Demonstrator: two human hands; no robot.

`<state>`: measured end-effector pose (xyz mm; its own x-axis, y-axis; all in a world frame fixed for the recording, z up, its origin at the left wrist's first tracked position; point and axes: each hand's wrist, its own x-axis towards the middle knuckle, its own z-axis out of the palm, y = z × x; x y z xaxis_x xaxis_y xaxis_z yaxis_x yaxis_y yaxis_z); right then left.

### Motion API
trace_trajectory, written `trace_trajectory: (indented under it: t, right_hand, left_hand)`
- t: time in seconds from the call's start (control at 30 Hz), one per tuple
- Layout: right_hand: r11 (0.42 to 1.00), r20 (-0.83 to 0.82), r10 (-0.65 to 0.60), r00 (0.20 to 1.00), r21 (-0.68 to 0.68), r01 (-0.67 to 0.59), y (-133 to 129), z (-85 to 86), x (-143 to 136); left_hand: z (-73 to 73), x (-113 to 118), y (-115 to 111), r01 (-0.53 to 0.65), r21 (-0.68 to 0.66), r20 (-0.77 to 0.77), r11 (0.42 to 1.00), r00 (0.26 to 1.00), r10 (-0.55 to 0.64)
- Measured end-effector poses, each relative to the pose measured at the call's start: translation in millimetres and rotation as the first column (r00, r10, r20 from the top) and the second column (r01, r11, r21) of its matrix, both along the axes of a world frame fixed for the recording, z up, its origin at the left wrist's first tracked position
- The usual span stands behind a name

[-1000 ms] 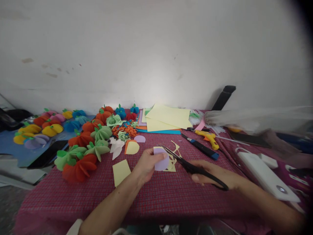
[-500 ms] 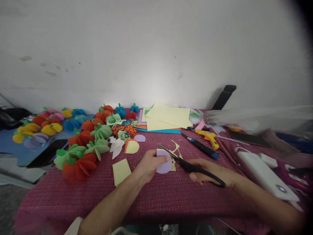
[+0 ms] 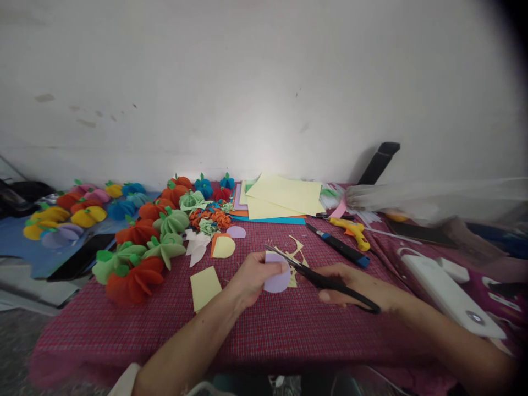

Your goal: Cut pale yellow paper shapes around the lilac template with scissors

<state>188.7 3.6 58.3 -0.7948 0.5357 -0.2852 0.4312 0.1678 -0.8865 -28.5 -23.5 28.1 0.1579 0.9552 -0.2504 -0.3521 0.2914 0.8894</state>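
Spanning the back of my view, a white wall [image 3: 264,99] bounds the red checked cloth [image 3: 289,341]. Felt pumpkins [image 3: 138,234] crowd its left side; translucent plastic [image 3: 416,199] and a white device [image 3: 449,297] hem in the right. Pale yellow sheets [image 3: 284,197] lie near the wall. I have a stretch of cloth between both hands and the rounded front edge. Beyond the sheets' right side, a wrapped bundle [image 3: 330,201] shows something green (I cannot tell what it contains). The right hand [image 3: 342,283] is curled around black-handled scissors [image 3: 330,284], with a utility knife [image 3: 343,249] and yellow glue gun [image 3: 359,236] lying beyond it. The left hand [image 3: 251,280] pinches a purple piece [image 3: 275,281] above the cloth, beside the scissor blades; yellow offcuts [image 3: 293,281] lie just right of it.
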Motion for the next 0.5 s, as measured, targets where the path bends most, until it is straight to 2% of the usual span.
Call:
trace_trajectory:
  t: [0.33,0.5]
  right_hand:
    - [0.997,0.061,0.07,0.996,0.039,-0.073,6,11.7,6]
    - [0.994,0.071,0.107,0.992,0.014,-0.108,9,16.9,6]
  left_hand:
    - [-0.6,-1,-1,0.052,-0.016,-0.008,0.999,0.999,-0.052]
    - [0.8,-1,-1,0.07,-0.027,-0.019,0.997,0.997,-0.07]
